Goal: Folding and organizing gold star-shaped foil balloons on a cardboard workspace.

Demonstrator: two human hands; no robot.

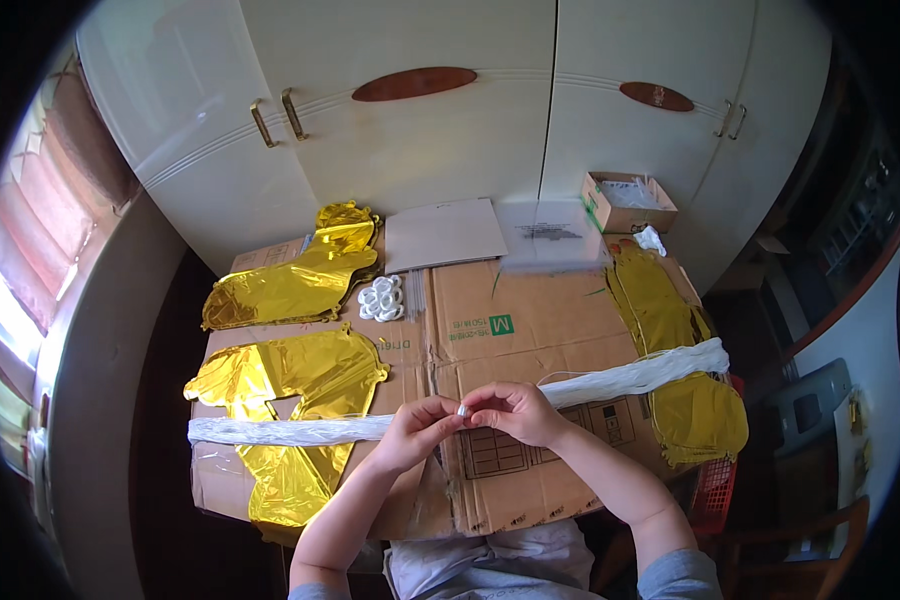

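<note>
Over the middle of the cardboard, my left hand (418, 430) and my right hand (516, 412) meet with fingertips pinched together. Between them is a small white piece (461, 411), too small and covered to name. A long bundle of white string (290, 430) lies across the cardboard just beyond my hands, its right part (650, 370) slanting up over gold foil. Flat gold foil balloons (310, 365) are spread on the left, and more gold foil balloons (700, 415) lie on the right. A little pile of white string coils (381, 299) sits beyond my left hand.
Flattened cardboard (560, 320) covers the work surface. At its back lie a grey-brown board (445, 235), a clear plastic bag (550, 235) and an open small box (630, 212). White cabinets (420, 140) stand behind. A red basket (712, 495) shows below the right edge.
</note>
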